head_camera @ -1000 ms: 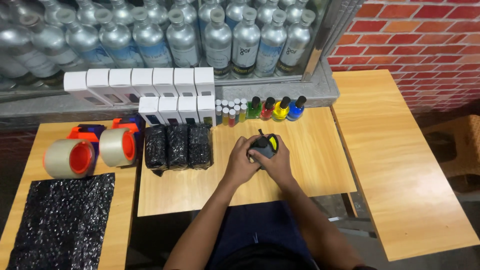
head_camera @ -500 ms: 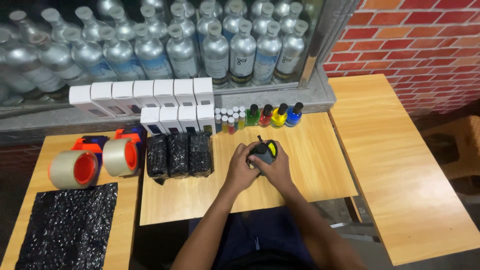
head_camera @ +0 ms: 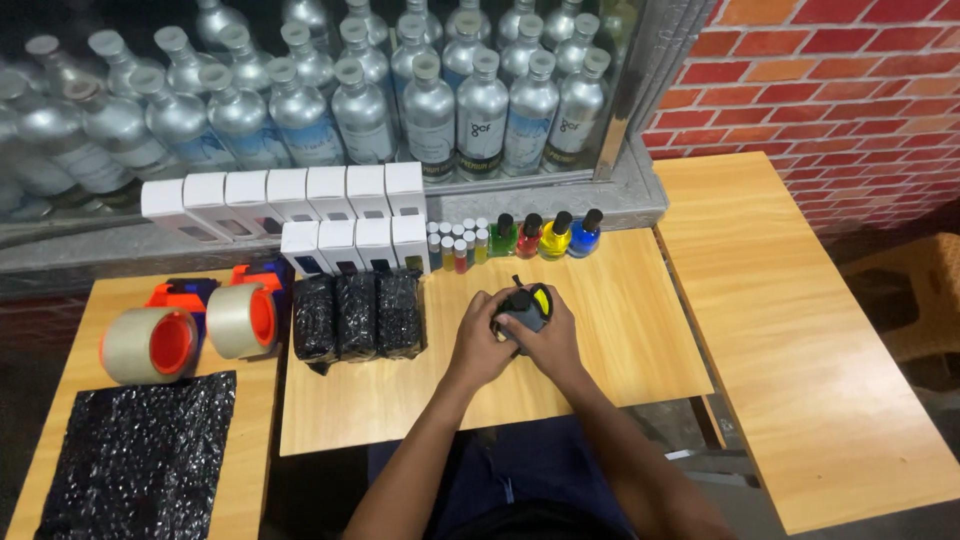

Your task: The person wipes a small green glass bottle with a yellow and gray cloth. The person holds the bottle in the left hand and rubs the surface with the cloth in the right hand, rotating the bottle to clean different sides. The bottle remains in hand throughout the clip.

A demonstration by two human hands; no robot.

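Centrally, left hand [head_camera: 482,342], right hand [head_camera: 548,343] both clasping small yellow-and-black bottle [head_camera: 527,303], tilted, top pointing away

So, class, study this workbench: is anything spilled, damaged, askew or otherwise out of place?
Nothing stands out. The white boxes, black wrapped packs and coloured bottles stand in tidy rows, and both tape rolls sit by the black bubble-wrap sheet. Both hands, left hand and right hand, hold a dark object with a yellow part. No spill shows.
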